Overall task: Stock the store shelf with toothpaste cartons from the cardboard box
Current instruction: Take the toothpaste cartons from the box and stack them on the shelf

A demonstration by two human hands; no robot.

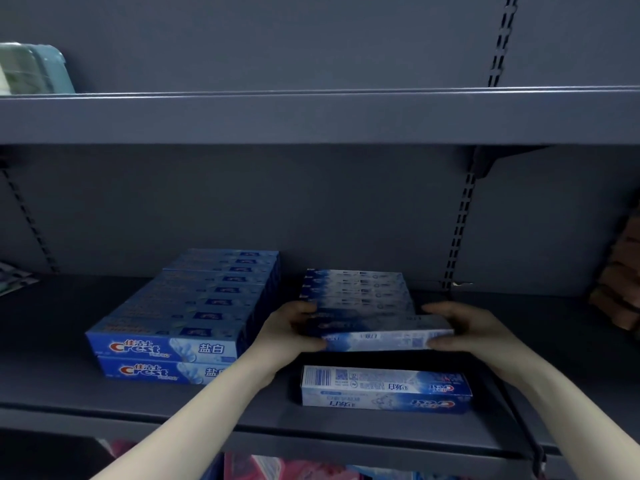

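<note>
— What are you worrying about up there, biggest thing first?

— The shelf [104,403] itself. It is carrying everything, and the lone carton [386,389] is lying close to its front lip, upside down to me. If my forearms are dragging back carelessly, I am judging they could knock it off the edge.

— And the stacks?

— The big double-layer stack [180,323] on the left is looking square, well apart from my work. The smaller right-hand row [356,289] is the one I am building, and it is sitting just behind what I am carrying. If I am pushing in crooked, I could be shoving those back cartons out of line.

— What are you carrying?

— A toothpaste carton [381,336], possibly two pressed together; I cannot tell for certain. It is hovering above the shelf, between the lone carton and the right-hand row, tilting slightly.

— How is your grip?

— My left hand [291,334] is curling round the left end, and my right hand [464,327] is pinching the right end, thumb below and fingers on top. Both grips are closed on the carton, only at its ends. Cardboard this thin is likely buckling under a hard squeeze, and, if it is two, the lower one could be slipping free.

— And the cardboard box?

— I am not seeing it from here.
</note>
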